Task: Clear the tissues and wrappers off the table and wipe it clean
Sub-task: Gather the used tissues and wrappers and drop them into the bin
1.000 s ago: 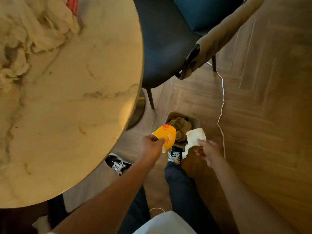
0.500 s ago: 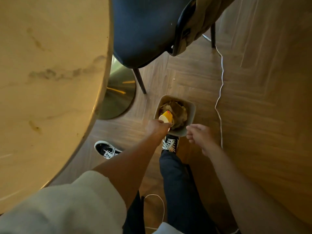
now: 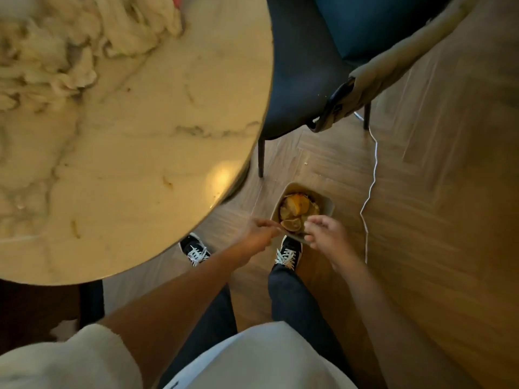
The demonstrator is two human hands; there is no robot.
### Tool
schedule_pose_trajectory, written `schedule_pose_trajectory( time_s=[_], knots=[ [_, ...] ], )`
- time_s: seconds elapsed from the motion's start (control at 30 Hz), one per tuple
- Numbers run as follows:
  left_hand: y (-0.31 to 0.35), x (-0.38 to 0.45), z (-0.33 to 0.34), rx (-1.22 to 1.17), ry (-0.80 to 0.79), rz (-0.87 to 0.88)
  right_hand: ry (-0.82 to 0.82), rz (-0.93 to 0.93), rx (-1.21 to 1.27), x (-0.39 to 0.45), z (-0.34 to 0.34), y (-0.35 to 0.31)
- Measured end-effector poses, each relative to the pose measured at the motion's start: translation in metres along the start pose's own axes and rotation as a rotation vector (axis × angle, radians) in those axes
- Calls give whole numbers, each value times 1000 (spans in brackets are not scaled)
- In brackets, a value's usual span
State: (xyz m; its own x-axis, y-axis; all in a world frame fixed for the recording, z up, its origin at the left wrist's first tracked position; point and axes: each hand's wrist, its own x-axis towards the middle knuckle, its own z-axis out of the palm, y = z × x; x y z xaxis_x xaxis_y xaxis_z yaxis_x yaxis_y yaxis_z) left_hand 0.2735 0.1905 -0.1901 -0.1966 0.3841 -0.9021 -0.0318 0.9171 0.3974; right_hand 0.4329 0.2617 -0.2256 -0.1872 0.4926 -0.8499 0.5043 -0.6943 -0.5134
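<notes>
- Tissues (image 3: 70,49), a crumpled off-white heap, lie on the far part of the round marble-patterned table (image 3: 157,130), well apart from both hands.
- A small beige bin (image 3: 327,204) stands on the wooden herringbone floor (image 3: 438,220) just beyond the hands; a yellow-orange wrapper (image 3: 299,206) and crumpled brownish paper lie inside it.
- The left hand (image 3: 259,230) hovers at the bin's near-left rim, blurred; whether its fingers hold anything I cannot tell.
- The right hand (image 3: 325,234) hangs over the bin's near rim with loosely curled fingers and holds nothing.
- Two black sneakers with white laces (image 3: 288,252) stand just short of the bin, below the hands.
- A dark blue upholstered chair (image 3: 303,63) stands beside the table edge, beyond the bin.
- A thin white cable (image 3: 370,175) trails across the floor to the right of the bin.
- A red scrap (image 3: 179,0) shows at the table's far edge, beside the tissues.
</notes>
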Motion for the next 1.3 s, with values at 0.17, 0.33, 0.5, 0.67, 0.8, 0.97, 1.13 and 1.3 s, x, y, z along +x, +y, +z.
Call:
schedule_pose_trajectory(
  time_s=[0.17, 0.33, 0.5, 0.67, 0.8, 0.97, 1.13, 1.3],
  knots=[
    [-2, -78, -45, -91, -4, 147, -49, -195, -188, -54, 24, -59],
    [-16, -141, -120, -255, 87, 226, -67, -447, -487, -115, 69, -130],
    [-48, -175, -225, -375, 235, 323, -76, -599, -574, -136, 146, -190],
    [-101, -175, -354, -272, 448, 364, -117, -639, -619, -136, 257, -217],
    [-130, -149, -463, -166, 735, 377, -175, -663, -675, -137, 351, -232],
    [-131, -113, -573, 57, 983, 372, -180, -677, -738, -134, 440, -251],
    [-122, -81, -625, 243, 942, 344, -76, -763, -896, -118, 489, -264],
    [-128, -65, -640, 365, 891, 326, -4, -790, -1056, -112, 512, -279]
  ],
)
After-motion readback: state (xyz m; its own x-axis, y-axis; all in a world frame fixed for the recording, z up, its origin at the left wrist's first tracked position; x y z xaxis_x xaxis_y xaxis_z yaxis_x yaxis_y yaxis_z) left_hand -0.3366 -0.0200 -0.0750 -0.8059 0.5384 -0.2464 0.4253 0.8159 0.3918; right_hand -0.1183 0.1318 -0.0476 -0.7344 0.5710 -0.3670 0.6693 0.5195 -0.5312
